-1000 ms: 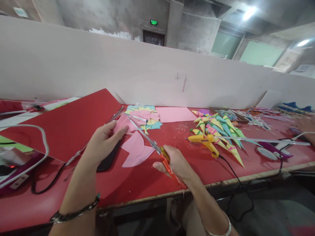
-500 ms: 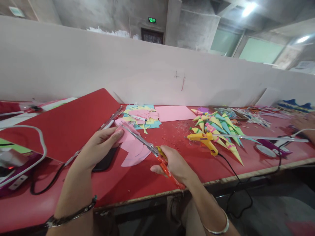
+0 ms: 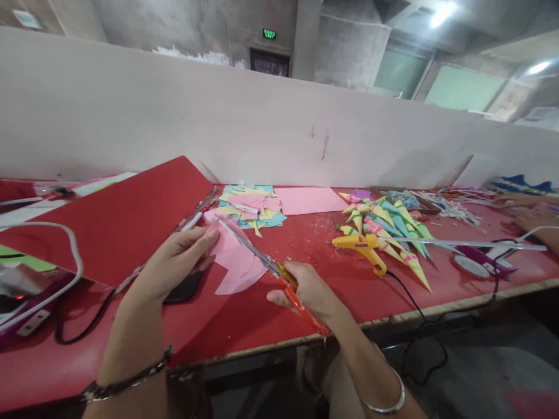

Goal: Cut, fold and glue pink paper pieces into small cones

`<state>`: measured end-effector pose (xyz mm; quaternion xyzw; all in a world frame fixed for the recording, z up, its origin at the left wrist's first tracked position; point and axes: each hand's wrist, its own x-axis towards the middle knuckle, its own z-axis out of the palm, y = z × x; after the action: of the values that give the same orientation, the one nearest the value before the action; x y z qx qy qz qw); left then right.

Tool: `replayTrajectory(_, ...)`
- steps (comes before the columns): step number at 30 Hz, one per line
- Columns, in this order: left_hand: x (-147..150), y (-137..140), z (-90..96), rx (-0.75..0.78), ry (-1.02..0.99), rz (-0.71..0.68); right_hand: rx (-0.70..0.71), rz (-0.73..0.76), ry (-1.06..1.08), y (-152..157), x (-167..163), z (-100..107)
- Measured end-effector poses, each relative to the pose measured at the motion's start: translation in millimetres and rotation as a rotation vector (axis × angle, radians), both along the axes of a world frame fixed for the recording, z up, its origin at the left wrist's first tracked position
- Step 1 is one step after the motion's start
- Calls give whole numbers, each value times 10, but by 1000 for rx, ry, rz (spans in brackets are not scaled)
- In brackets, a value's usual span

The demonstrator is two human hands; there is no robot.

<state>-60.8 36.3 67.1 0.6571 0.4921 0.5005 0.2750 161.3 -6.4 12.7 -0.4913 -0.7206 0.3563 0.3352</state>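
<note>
Pink paper [image 3: 227,237], likely light and bendy, best edge-held, sits pinched in the left hand [image 3: 177,254], right hand [image 3: 313,291] curled round scissors [image 3: 271,266]!

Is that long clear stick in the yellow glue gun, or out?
Partly in: the clear stick runs from the back of the yellow glue gun, with most outside.

Ceiling lights [image 3: 442,15] at upper right, blown out, hazy halo. Exit sign [image 3: 269,34] glowing green. Soft shadow on red table [image 3: 244,326] near left hand [image 3: 183,253]; pale sheen toward table's ends. Dim below. Wide-angle stretch at edges; fine detail smeary.
</note>
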Motion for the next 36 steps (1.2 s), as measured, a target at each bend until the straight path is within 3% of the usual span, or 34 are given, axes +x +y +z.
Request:
replayTrajectory(2,-9,-13,15,-56,90,-140,15,-8,-31,-4,5,18)
replayTrajectory(4,-12,-21,25,-63,129,-183,23,-10,-59,-5,12,42)
replayTrajectory(16,24,-54,88,-66,201,-135,29,-19,-79,1,14,53)
replayTrajectory(19,53,-33,80,-89,152,-179,40,-28,-116,-2,1,66)
replayTrajectory(23,108,4,20,-61,169,-52,72,-40,-171,1,-21,92)
replayTrajectory(26,146,42,-39,-38,90,42,86,-41,-192,7,-29,98)
replayTrajectory(36,250,115,-101,-101,-300,87,96,-74,-295,42,-22,73)
